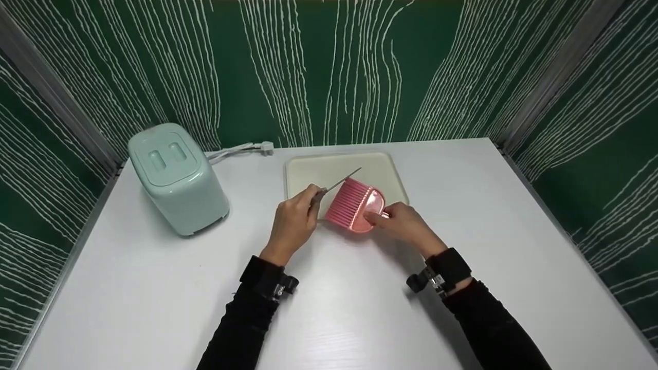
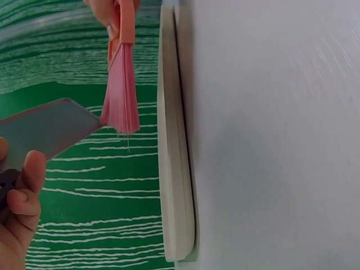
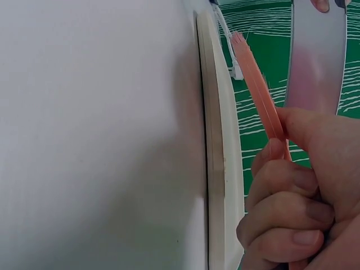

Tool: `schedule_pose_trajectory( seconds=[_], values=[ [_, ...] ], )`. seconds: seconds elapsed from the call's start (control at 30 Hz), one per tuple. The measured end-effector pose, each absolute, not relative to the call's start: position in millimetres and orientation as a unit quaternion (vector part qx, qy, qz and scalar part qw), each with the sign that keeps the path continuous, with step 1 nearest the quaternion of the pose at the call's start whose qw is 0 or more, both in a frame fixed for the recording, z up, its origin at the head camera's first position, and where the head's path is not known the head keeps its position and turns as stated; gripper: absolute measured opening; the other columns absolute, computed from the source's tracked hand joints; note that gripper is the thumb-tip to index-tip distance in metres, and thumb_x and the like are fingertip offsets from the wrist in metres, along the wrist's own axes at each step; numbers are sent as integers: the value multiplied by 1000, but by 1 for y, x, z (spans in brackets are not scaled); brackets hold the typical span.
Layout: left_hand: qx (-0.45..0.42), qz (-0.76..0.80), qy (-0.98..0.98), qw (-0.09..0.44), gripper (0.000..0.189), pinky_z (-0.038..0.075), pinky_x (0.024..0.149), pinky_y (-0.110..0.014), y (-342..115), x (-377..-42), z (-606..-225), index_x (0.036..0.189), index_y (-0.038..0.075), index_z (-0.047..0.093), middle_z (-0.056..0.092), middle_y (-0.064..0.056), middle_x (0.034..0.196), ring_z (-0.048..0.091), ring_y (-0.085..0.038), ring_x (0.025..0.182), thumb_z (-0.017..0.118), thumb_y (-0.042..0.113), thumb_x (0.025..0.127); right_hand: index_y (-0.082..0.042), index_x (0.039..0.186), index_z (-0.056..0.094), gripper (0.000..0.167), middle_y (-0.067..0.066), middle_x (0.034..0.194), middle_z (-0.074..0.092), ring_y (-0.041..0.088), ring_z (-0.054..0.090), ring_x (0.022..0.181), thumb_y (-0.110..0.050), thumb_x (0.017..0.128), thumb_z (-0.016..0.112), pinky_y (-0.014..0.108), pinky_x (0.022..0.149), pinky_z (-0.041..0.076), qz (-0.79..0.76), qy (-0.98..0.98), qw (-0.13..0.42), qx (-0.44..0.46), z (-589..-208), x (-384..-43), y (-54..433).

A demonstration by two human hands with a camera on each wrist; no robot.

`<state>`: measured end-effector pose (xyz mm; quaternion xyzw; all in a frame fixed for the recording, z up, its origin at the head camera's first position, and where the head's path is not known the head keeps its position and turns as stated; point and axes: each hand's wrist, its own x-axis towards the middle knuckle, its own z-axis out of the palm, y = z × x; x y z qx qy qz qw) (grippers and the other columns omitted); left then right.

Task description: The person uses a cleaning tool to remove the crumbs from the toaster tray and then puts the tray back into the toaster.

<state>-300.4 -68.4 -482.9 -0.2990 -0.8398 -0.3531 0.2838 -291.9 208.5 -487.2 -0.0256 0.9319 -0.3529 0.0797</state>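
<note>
We see the left hand [image 1: 294, 215] gripping a flat scraper [image 2: 50, 132] by its handle, maybe so the blade is free. The right hand [image 1: 405, 223] pinches a pink brush [image 1: 353, 205], its bristles turned toward the blade (we can't tell if they touch). Both things are up off the pale tray [image 1: 318, 168], perhaps to give the hands room.

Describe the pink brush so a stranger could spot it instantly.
On the white table lies a cream tray towards the back. Held up near the tray's front in the person's right grip is the pink brush. Unlike the flat-bladed metal tool in the left grip, it ends in a wide row of bristles.
</note>
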Motion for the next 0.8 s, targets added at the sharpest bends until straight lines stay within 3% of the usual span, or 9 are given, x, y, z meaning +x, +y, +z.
schedule_pose_trajectory(
  seconds=[0.47, 0.8],
  values=[
    [-301, -343, -838, 300, 9, 58, 58, -37, -69, -301, -483, 110, 5, 65, 79, -12, 99, 73, -21, 70, 59, 11, 111, -5, 83, 75, 49, -9, 66, 46, 12, 43, 60, -50, 101, 71, 27, 54, 35, -369, 924, 91, -34, -487, -286, 204],
    [-298, -342, -838, 302, 7, 60, 58, -38, -70, -301, -484, 108, 4, 64, 79, -12, 97, 75, -23, 71, 61, 10, 110, -4, 84, 75, 53, -9, 65, 43, 12, 42, 60, -54, 101, 69, 27, 55, 35, -366, 927, 81, -25, -481, -285, 207]
  ],
)
